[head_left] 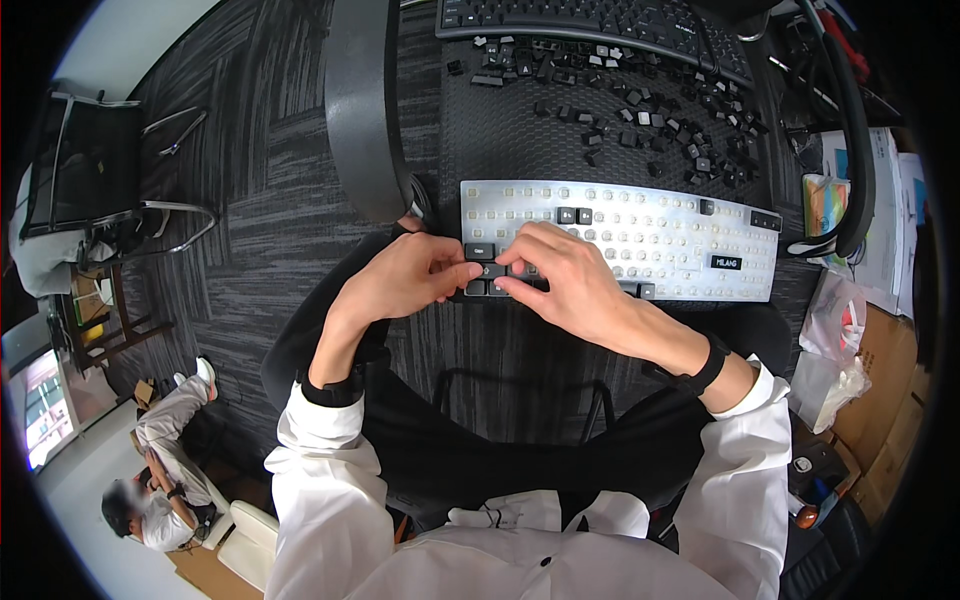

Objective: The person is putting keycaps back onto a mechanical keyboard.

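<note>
A white keyboard base (630,240) lies before me with rows of exposed pale switches and a few black keycaps fitted. At its lower left, my left hand (410,270) is closed with thumb and index at a small black keycap (485,270). My right hand (555,285) is curled at the other side of that keycap, thumb and index tips touching it. Some of its fingertips and the keycaps under them are partly hidden. Loose black keycaps (640,120), several with a few grey ones, are scattered beyond the base.
A textured black surface (490,130) bears these; a black keyboard (580,20) lies at its far edge. A dark upright panel (360,110) stands left. Bags (830,380) and boxes crowd the right. A seated person (170,500) is at lower left, near an office chair (80,190).
</note>
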The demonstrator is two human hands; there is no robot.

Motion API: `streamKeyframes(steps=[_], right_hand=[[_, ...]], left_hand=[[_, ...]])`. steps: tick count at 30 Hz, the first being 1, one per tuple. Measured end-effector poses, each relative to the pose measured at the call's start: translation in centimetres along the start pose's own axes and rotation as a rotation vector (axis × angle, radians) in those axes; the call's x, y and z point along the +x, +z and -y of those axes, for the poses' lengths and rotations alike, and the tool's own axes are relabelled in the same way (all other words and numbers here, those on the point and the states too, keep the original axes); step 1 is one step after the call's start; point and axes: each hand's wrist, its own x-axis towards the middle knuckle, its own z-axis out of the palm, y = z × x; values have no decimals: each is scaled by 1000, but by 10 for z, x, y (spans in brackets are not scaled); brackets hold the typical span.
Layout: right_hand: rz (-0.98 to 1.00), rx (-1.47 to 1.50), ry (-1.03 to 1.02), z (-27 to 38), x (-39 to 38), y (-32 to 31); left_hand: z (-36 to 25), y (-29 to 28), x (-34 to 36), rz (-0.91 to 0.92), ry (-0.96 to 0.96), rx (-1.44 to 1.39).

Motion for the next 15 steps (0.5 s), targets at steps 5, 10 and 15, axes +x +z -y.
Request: streamKeyframes(steps=[5, 10, 15], right_hand=[[-18, -7, 3, 0, -1, 1], [-14, 0, -18, -2, 1, 1], [-10, 7, -18, -3, 0, 1]], left_hand=[[2, 1, 1, -10, 6, -30], [-2, 3, 0, -19, -41, -25], [-4, 4, 1, -61, -75, 52]])
